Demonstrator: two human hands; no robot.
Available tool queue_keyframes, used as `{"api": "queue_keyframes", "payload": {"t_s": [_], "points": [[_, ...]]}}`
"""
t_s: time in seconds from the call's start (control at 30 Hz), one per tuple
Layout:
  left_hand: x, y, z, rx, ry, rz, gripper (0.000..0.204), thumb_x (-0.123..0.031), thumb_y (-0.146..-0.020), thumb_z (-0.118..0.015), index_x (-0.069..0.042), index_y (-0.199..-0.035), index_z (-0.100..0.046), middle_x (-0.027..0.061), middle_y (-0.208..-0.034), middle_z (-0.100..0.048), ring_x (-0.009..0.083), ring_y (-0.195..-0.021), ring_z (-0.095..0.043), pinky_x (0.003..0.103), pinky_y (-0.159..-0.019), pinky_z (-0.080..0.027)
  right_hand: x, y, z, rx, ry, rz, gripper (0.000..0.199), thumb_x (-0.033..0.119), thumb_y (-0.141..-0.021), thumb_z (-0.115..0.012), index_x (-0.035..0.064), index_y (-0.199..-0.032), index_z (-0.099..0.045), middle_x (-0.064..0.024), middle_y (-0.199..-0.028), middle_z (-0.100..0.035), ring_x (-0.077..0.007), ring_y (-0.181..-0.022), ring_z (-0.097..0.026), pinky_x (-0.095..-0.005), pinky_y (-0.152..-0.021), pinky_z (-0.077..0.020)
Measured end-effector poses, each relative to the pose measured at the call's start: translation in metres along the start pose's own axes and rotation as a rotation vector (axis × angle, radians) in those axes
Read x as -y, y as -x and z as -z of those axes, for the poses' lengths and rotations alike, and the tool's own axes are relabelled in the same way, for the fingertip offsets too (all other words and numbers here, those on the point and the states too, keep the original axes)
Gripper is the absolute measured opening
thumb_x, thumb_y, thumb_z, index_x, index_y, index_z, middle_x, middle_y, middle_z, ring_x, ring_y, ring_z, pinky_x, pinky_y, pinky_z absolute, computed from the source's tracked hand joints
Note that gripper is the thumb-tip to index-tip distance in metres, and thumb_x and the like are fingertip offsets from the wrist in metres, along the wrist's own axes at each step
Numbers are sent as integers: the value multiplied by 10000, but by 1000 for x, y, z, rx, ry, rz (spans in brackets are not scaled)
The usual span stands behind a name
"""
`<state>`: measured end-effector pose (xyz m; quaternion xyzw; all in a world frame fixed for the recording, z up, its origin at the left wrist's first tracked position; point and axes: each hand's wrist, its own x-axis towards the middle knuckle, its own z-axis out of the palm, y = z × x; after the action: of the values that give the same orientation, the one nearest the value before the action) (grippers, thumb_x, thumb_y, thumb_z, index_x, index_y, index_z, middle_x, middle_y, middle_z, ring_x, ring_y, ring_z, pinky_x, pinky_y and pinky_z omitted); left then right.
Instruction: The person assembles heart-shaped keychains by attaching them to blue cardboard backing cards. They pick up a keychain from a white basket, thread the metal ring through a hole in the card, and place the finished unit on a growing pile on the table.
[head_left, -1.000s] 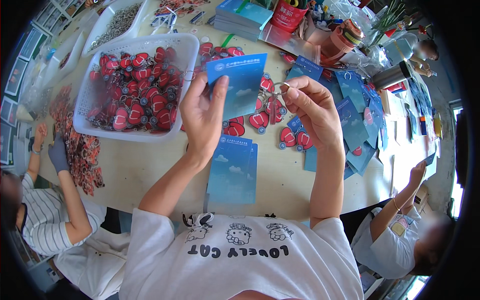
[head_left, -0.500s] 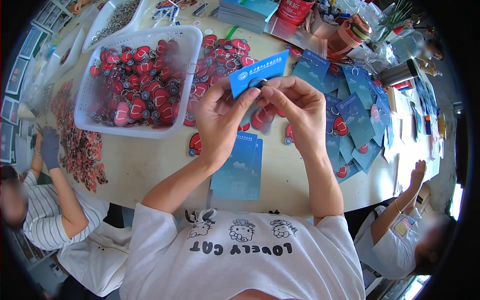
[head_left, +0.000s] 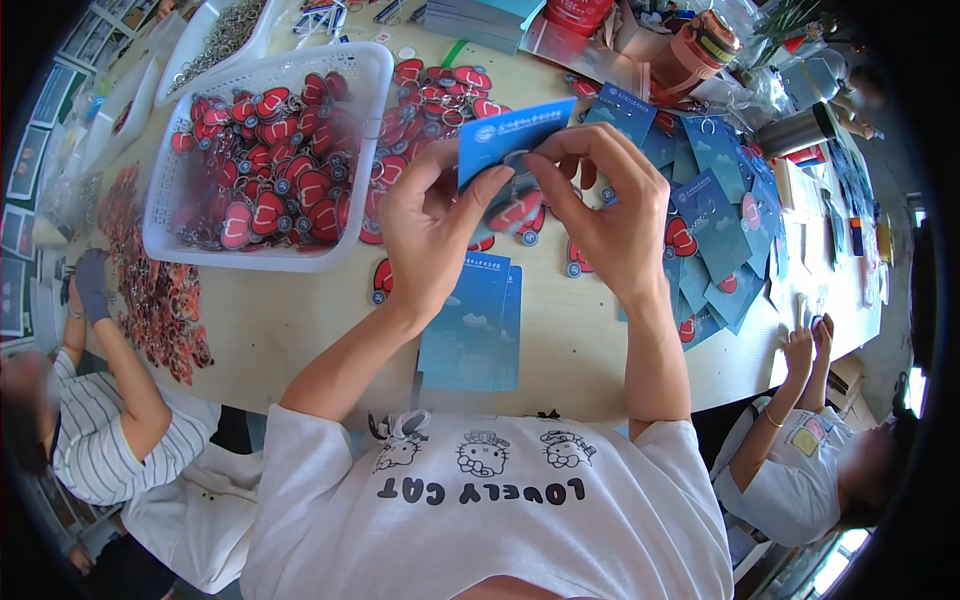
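Left hand (head_left: 425, 235) and right hand (head_left: 605, 215) are pinching blue card (head_left: 515, 140) shut-fingered above table (head_left: 300, 320), white basket (head_left: 180, 245) crowding left.

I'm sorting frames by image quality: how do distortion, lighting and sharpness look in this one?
Head view: fisheye bends the table edge and darkens the corners; light is bright and even, with soft shadows under the left hand and right hand; the blue card and white basket are sharp; the seated people at the rim look smeared.

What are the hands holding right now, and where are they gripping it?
Both the left hand and right hand pinch a blue card with a red keychain near its lower edge.
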<state>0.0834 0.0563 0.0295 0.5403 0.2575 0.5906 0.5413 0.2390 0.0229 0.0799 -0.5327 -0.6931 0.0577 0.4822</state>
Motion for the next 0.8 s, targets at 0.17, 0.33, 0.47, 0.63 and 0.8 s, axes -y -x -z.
{"api": "queue_keyframes", "payload": {"t_s": [0.17,0.33,0.47,0.63,0.8], "points": [[-7,2,-10,-34,299,197,176,-35,-870,-682,1,-1028,-611,56,-990,-651,91,-916,-596,240,-801,-484,-4,9,-10,-140,-316,-321,132,125,-799,-747,23,-825,-666,-21,-723,-621,-66,-626,-519,-217,-535,-361],[-10,7,-15,-87,375,225,176,-48,-879,-677,-13,-1038,-611,46,-1003,-649,87,-934,-594,246,-838,-464,5,13,-18,-169,-235,-316,124,127,-788,-747,33,-798,-667,-6,-685,-590,-86,-623,-482,-243,-565,-358],[-14,12,-17,-83,341,155,190,-54,-881,-676,-15,-1053,-605,39,-1014,-643,81,-934,-588,247,-842,-462,8,14,-18,-180,-146,-229,115,118,-770,-752,43,-792,-668,-17,-725,-593,-120,-638,-493,-281,-626,-375],[-9,12,-14,-87,309,89,207,-49,-885,-670,-9,-1076,-599,35,-1018,-636,76,-928,-583,245,-837,-467,10,8,-13,-247,-1,-57,132,115,-770,-757,27,-791,-661,-61,-820,-605,-149,-684,-532,-293,-709,-426],[-11,13,-16,-80,271,26,209,-34,-891,-658,-1,-1090,-603,41,-1022,-634,80,-917,-585,244,-829,-475,13,12,-20,-166,-603,-325,99,32,-824,-710,-12,-864,-631,-64,-860,-616,-113,-809,-590,-250,-770,-481]]}}
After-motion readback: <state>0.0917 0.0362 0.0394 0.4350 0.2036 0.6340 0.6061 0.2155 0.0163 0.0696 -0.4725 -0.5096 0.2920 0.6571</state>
